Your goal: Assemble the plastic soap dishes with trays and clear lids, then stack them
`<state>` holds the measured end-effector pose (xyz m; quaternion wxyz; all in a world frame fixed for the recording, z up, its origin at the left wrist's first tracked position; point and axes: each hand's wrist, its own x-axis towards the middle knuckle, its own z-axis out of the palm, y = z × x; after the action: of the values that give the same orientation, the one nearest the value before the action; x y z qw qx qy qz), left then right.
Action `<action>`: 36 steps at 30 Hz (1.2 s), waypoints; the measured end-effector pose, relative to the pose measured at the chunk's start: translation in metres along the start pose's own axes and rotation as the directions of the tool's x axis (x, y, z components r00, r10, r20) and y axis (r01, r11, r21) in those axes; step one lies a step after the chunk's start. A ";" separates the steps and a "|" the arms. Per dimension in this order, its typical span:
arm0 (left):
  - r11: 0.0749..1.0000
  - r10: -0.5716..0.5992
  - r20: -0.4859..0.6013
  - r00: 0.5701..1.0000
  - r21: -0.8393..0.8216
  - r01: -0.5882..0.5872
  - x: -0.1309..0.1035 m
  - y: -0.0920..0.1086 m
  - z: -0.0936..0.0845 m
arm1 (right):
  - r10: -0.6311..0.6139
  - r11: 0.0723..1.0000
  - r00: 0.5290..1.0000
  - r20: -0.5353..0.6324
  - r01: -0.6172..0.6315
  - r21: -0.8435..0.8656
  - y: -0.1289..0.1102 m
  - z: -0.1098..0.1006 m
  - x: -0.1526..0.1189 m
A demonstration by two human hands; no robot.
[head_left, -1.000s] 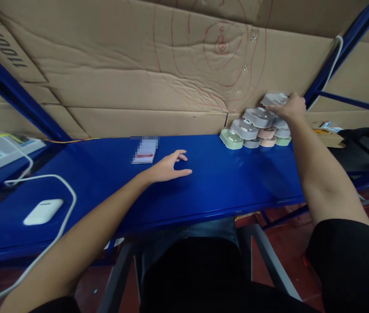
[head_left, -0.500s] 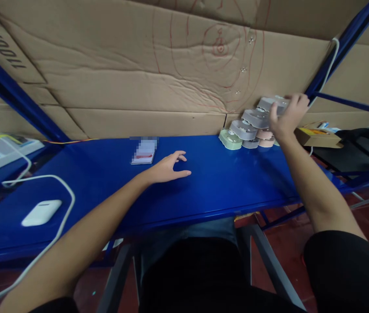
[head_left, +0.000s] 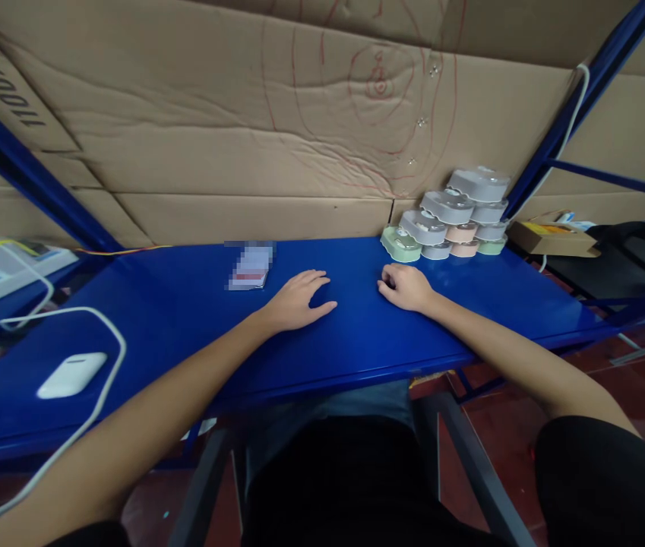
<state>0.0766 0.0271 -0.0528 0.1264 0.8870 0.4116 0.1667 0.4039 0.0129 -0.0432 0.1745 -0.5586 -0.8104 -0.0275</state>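
Note:
My left hand (head_left: 298, 299) rests over the blue table (head_left: 322, 346), fingers stretched out, thumb apart, holding nothing. To its right, my right hand (head_left: 406, 287) is low over the tabletop with its fingers curled in, and nothing shows in the hollow of the fist. Just beyond my right hand, small plastic containers with clear lids are stacked in stepped rows. A green container (head_left: 402, 245) is at the stack's left end, a grey container (head_left: 478, 184) is on top, and a pink container (head_left: 462, 232) sits in the middle. Neither hand touches the stack.
A phone (head_left: 251, 266) with a blurred screen lies left of centre. A white earphone case (head_left: 72, 375) and a white cable (head_left: 120, 357) are at the left. Cardboard (head_left: 213, 152) lines the back. An open cardboard box (head_left: 553, 239) and blue frame posts (head_left: 589, 99) stand at the right.
My right hand has come away from the top of the container stack, down and left to the tabletop, and its fingers have curled. My left hand has barely moved.

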 end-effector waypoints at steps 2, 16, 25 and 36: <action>1.000 0.003 0.009 1.000 0.004 -0.003 0.000 0.000 -0.001 | 0.004 1.000 1.000 0.005 -0.004 0.009 0.002 0.001 0.002; 0.999 0.020 0.076 0.997 0.035 -0.023 -0.004 -0.001 -0.009 | 0.278 0.936 0.620 -0.734 -0.345 0.063 0.103 -0.108 0.043; 0.998 0.038 0.070 0.997 0.053 -0.041 -0.004 -0.005 -0.007 | 0.697 0.700 0.590 -0.409 -0.684 0.205 0.173 -0.163 0.085; 1.000 0.011 0.011 1.000 -0.014 -0.011 -0.005 -0.007 -0.003 | 0.252 0.959 0.586 -0.770 -0.261 0.115 0.133 -0.143 0.067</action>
<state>0.0676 0.0282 -0.0538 0.1340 0.8893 0.4048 0.1653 0.5407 0.0887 0.0915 0.5063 -0.6030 -0.5658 -0.2449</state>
